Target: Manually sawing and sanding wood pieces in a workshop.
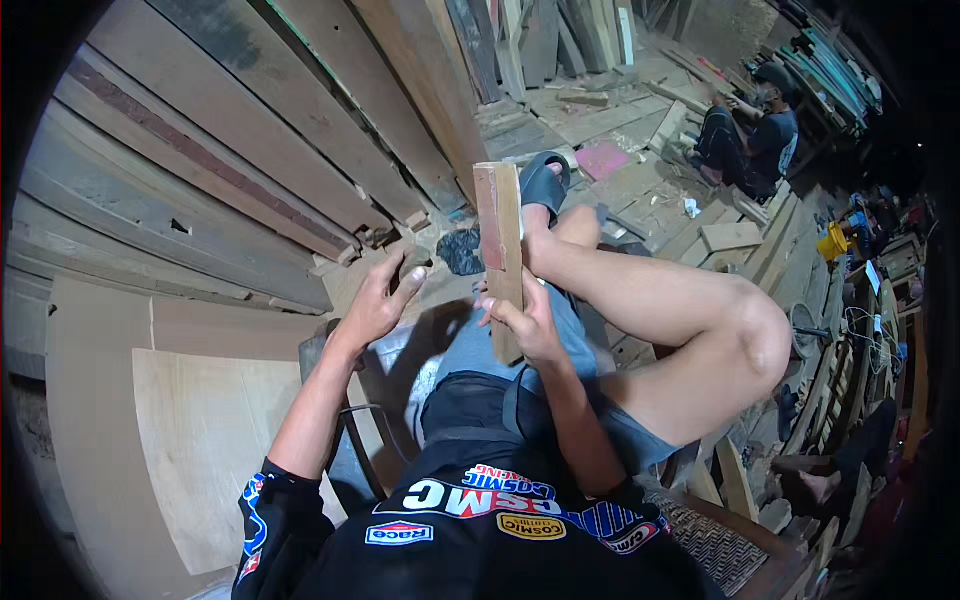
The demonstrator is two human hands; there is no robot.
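My right hand (530, 325) grips an upright narrow wooden piece (508, 285) over my lap, its thumb across the front. A reddish strip (489, 215) lies along the upper part of the piece. My left hand (385, 300) is raised left of it, fingers curled around a small brownish object (414, 262) that I cannot make out. My bent bare leg (660, 300) and a dark sandal (542, 185) are beyond and right of the wood.
Long boards (200, 130) lean at left above plywood sheets (210, 440). A black plastic bag (460, 250) and pink sheet (600, 160) lie among floor scraps. Another person (760, 145) sits at upper right, near stacked lengths (830, 70). Wood clutter (840, 380) and a yellow object (832, 242) are at right.
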